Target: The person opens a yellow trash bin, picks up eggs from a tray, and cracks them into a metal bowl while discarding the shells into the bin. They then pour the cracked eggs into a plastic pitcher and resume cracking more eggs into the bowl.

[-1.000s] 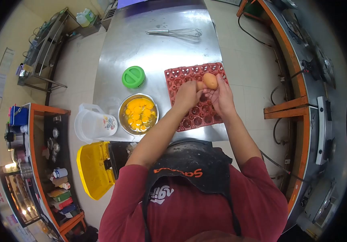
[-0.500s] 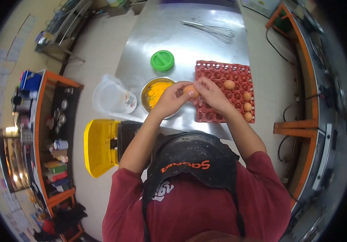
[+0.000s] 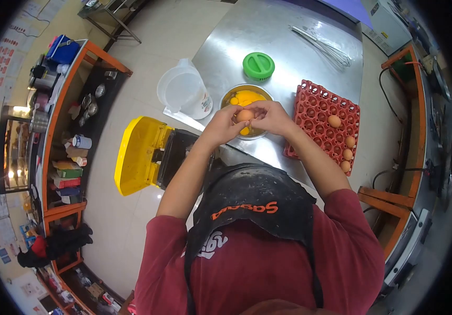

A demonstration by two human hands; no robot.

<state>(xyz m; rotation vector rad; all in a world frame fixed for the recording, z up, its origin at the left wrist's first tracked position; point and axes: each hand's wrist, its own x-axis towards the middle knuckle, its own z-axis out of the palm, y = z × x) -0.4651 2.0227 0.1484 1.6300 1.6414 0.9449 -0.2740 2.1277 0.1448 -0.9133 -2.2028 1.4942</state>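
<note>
Between both hands, over the near part of a metal bowl (image 3: 269, 94), is a brown egg (image 3: 245, 115). My left hand (image 3: 224, 125) grips the egg from the left, and my right hand (image 3: 274, 118) grips it from the right with fingertips at its top. Cracked eggs with bright yellow yolks (image 3: 249, 97) fill the bowl below. To the right stands a red egg tray (image 3: 318, 113) holding several whole brown eggs, among them one egg (image 3: 334, 121) near its middle. Whether the shell in my hands is cracked cannot be seen.
A green lid (image 3: 258, 66) lies behind the bowl, and a whisk (image 3: 323, 47) rests farther back on the steel table (image 3: 226, 47). Left of the bowl is a translucent plastic pitcher (image 3: 184, 86). A bin with an open yellow lid (image 3: 136, 157) stands at the table's near left.
Both hands have carried the egg from between bowl and tray to over the bowl. The camera view has turned, so the table appears shifted right.
</note>
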